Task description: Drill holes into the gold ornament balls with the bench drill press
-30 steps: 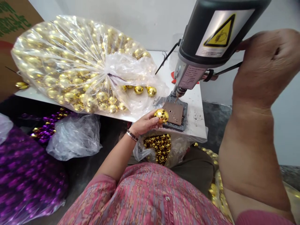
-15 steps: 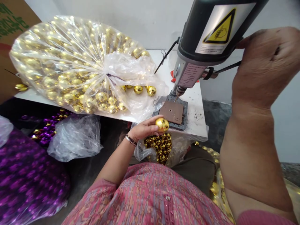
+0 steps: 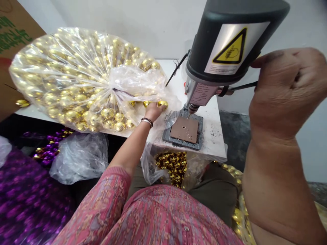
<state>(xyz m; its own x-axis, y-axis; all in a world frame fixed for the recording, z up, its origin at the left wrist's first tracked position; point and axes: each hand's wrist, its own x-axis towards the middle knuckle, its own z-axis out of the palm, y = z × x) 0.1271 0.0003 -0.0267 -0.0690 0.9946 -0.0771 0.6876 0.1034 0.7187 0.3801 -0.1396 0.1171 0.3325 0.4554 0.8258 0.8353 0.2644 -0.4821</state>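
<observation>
My left hand (image 3: 153, 111) is at the mouth of the clear plastic bag (image 3: 127, 76), its fingers closed against a shiny gold ball (image 3: 162, 104). A second gold ball (image 3: 146, 103) lies just left of the fingers. My fingertips are partly hidden behind the hand. At the right, my right hand (image 3: 288, 88) is a fist around the end of a lever (image 3: 245, 86) on the drill press (image 3: 230, 41). The drill bit (image 3: 189, 115) hangs above a brown board (image 3: 184, 131) with a small hole, and no ball sits there.
Dark shavings lie around the grey drill base (image 3: 167, 136) on the white table (image 3: 214, 136). Below the front edge hangs a bag of gold pieces (image 3: 176, 166). Purple balls in a bag (image 3: 30, 200) and crumpled clear plastic (image 3: 81, 158) are at left, near a cardboard box (image 3: 17, 41).
My left hand has moved from in front of the drill base, left and away from me, to the bag's mouth. The gold ball it held is out of sight. My right hand stays on the lever.
</observation>
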